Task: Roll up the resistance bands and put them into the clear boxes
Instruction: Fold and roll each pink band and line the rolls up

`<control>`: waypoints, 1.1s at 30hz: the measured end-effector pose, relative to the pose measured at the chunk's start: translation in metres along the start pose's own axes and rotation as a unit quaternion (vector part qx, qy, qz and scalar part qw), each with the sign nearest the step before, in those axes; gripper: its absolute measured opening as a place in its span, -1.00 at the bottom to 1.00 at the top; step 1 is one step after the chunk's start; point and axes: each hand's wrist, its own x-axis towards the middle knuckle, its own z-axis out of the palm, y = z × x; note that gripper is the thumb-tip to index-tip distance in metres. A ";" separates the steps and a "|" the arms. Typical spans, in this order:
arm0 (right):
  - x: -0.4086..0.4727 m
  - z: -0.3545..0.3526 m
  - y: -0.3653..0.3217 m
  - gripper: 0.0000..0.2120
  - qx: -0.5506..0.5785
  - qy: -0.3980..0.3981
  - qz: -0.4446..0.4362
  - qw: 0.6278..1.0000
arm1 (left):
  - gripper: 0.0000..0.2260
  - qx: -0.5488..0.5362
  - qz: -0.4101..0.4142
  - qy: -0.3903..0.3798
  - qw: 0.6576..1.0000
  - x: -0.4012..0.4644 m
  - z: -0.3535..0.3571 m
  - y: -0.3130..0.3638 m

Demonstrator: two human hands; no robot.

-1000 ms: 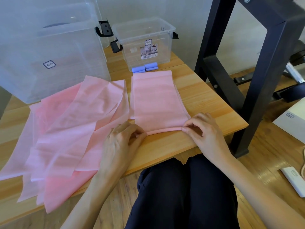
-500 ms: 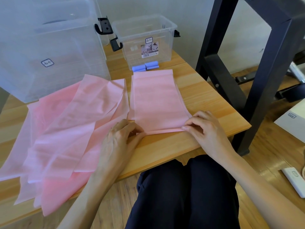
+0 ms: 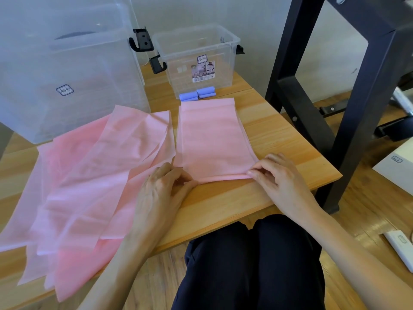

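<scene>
At the near edge of a wooden tabletop (image 3: 279,139), a person's left hand (image 3: 164,186) and right hand (image 3: 277,175) pinch the two ends of a thin roll formed along the near end of a pink resistance band (image 3: 212,139). Its fingers curled, each hand grips one end of that rolled edge. Flat on the wood, the band runs lengthwise away from the person toward a small clear box (image 3: 196,57), with the roll lying crosswise. Just beside the left hand, a loose heap of pink bands (image 3: 89,175) spreads over the left of the tabletop, some hanging past the near edge. Two rolled blue bands (image 3: 197,93) lie between the pink band's far end and the small box, touching its front wall. That box carries a barcode label with print too small to read. A large clear box (image 3: 67,74) stands at the far left, bearing a small emblem. Black frame legs (image 3: 368,86) rise at the right.
</scene>
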 end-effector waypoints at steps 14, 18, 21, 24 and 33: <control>0.007 -0.004 0.003 -0.73 0.037 -0.011 0.022 0.999 | -0.94 -0.054 -0.036 -0.025 0.998 0.013 -0.004 0.002; 0.006 -0.003 0.005 -0.78 0.061 0.002 0.009 0.998 | -0.89 -0.102 -0.074 -0.051 0.991 0.016 -0.007 0.004; 0.008 -0.004 0.007 -0.63 0.083 0.000 0.013 0.996 | -0.87 -0.125 -0.087 -0.066 0.986 0.020 -0.012 0.006; 0.009 -0.003 0.008 -0.61 0.079 -0.006 0.017 0.997 | -0.90 -0.128 -0.092 -0.055 0.986 0.021 -0.013 0.007; 0.010 -0.005 0.007 -0.64 0.086 -0.016 0.033 0.996 | -0.88 -0.228 -0.134 -0.096 0.960 0.023 -0.016 0.021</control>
